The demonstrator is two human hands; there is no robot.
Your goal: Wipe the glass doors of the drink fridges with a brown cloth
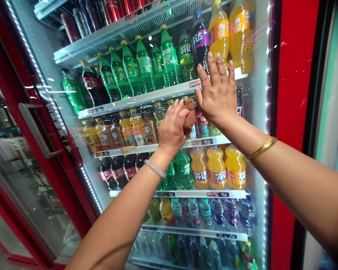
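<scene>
My left hand, with a pale bangle on its wrist, is closed around a bunched brown cloth. It presses the cloth against the glass door of a lit drinks fridge. To the right and a little higher, my right hand lies flat on the same glass, fingers spread, nothing in it. A gold bangle circles the right wrist. Behind the glass, green soda bottles and orange soda bottles stand on the shelves; my hands and forearms hide part of them.
A red door frame runs down the right side. At left is another red-framed door with a metal handle. Price-tagged shelves hold several rows of bottles, and cans line the top shelf.
</scene>
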